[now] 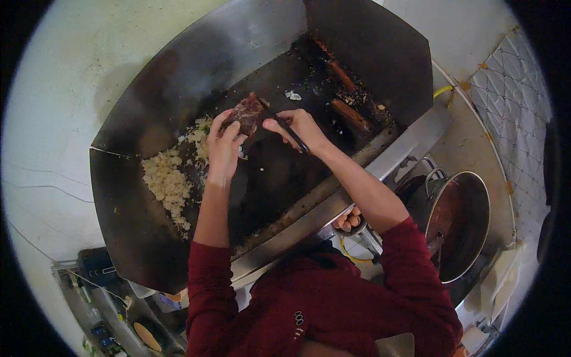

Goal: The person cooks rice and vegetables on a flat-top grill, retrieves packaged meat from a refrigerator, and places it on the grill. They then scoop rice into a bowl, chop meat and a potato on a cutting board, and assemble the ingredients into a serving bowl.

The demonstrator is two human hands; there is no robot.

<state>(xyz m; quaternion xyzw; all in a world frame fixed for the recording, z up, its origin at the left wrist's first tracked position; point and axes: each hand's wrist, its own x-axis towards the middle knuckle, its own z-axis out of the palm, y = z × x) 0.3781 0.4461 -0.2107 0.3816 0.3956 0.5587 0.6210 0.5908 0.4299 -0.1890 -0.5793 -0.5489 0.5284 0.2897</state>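
My left hand [226,145] holds a browned piece of meat [246,114] above a dark flat-top griddle [276,192]. In my right hand [299,129] is a dark-handled knife [287,131], its narrow end against the right side of the meat; the handle runs down through my fingers. A heap of fried rice [167,183] lies on the griddle to the left, and some rice mixed with shreds is partly hidden behind my left hand. A small white scrap [292,95] lies beyond my right hand.
High metal splash guards [174,85] surround the griddle's back and sides. Two reddish-brown bars [351,115] lie among charred crumbs at the right. A steel front ledge [312,223] runs before me. Below it stand a container of eggs [348,221] and a large pot [479,223] of reddish contents.
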